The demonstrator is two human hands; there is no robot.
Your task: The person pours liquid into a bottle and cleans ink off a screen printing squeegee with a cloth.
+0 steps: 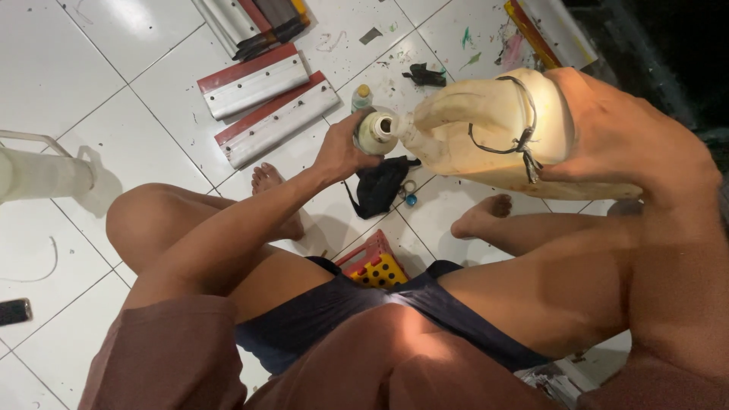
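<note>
Several squeegees (254, 83) on white tiled floor (114, 68)

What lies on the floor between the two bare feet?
In the head view, a crumpled black cloth lies on the white tiles between the left foot and the right foot, with a small blue-capped item beside it.

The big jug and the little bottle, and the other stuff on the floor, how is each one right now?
Large jug: tipped sideways, spout at the bottle's mouth, held by right hand.
Small bottle: uncapped, upright, gripped by left hand.
Squeegees: lying flat on the tiles.
Black cloth: crumpled on the floor.
Red and yellow crate: on the floor between the legs.
</note>
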